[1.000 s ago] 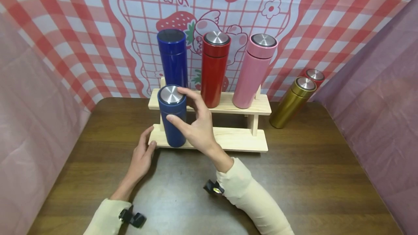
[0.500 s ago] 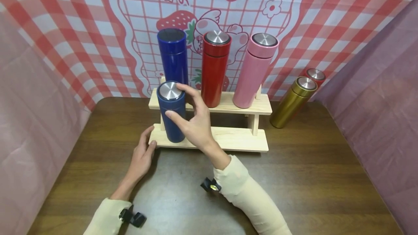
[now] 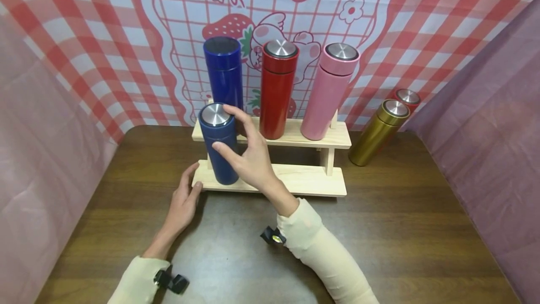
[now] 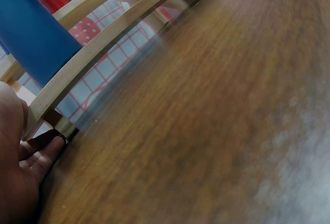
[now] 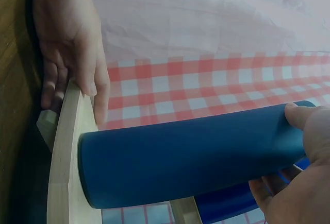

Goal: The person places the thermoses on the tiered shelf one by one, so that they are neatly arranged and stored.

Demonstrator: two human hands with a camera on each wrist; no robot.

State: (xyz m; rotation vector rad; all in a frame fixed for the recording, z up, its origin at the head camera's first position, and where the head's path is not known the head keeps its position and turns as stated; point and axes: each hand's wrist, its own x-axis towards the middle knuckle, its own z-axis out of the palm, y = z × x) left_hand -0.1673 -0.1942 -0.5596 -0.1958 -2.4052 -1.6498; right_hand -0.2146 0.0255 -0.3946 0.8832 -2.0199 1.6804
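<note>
My right hand (image 3: pixel 253 163) grips the upper part of a matte dark-blue thermos (image 3: pixel 219 149) with a steel-topped lid. The thermos stands at the left end of the lower shelf of a two-tier wooden stand (image 3: pixel 303 179); in the right wrist view its base (image 5: pixel 90 172) is right at the shelf board. My left hand (image 3: pixel 183 201) holds the left end of that shelf, thumb above and fingers below the board, as the right wrist view shows. On the upper shelf stand a glossy blue thermos (image 3: pixel 225 76), a red thermos (image 3: pixel 278 93) and a pink thermos (image 3: pixel 329 93).
On the brown table (image 3: pixel 379 229), right of the stand, are a gold thermos (image 3: pixel 375 135) and another red thermos (image 3: pixel 408 97), partly hidden behind it. A red-checked cloth (image 3: pixel 168 22) hangs close behind; pink curtains (image 3: pixel 485 130) close off both sides.
The dark-blue thermos has shifted slightly back on the lower shelf, and its top has moved a little left with my right hand. My left hand has kept its place.
</note>
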